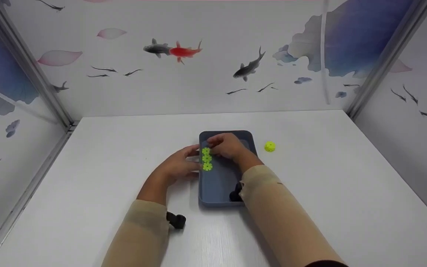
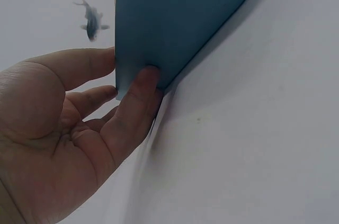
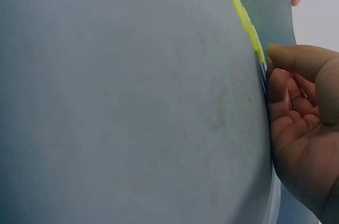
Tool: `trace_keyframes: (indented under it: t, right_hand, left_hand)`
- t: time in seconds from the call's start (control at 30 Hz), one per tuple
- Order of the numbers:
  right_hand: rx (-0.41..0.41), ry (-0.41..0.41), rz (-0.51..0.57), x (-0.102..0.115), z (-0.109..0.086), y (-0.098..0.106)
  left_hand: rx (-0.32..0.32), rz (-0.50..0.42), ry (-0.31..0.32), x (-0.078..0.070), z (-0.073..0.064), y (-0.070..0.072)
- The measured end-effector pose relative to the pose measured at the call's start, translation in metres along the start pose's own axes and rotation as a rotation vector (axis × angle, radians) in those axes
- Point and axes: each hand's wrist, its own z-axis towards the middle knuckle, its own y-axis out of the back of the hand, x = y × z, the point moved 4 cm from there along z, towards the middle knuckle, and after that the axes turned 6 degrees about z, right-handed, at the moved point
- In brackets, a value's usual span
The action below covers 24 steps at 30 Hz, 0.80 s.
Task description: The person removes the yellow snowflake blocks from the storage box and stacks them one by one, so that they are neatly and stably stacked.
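Observation:
A blue-grey rectangular tray [image 1: 222,189] lies on the white table. Inside it, along the left side, runs a row of three yellow-green notched plastic discs [image 1: 207,158]. My left hand [image 1: 179,163] holds the tray's left wall from outside, thumb at the rim and fingers against the outer face [image 2: 180,17]. Reaching into the tray, my right hand [image 1: 228,146] has thumb and index finger curled together at the far disc of the row. In the right wrist view those fingertips sit right at the end of the yellow strip [image 3: 245,20]; its last disc is partly hidden.
More yellow-green discs [image 1: 270,146] sit in a small pile on the table [image 1: 310,167], right of the tray. White panels [image 1: 213,89] printed with fish enclose the table at the back and both sides. Black wrist mounts [image 1: 177,221] stick out from the sleeves.

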Motion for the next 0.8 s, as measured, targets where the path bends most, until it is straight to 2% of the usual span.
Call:
trace_keyframes:
  t: [0.27,0.47,0.8]
  right_hand:
    - [0.005,0.013,-0.051,-0.0003,0.0009,-0.0022]
    - [0.004,0.009,-0.073,0.0007,0.0012,-0.0055]
    - [0.032,0.044,-0.118,0.0022,0.0018,-0.0066]
  left_hand:
    - [0.025,-0.017,-0.044,0.0009,0.0004,0.0002]
    - [0.034,-0.039,-0.042,0.0017,0.0006,0.0000]
    - [0.021,-0.021,-0.030,0.0016,0.0000,-0.0003]
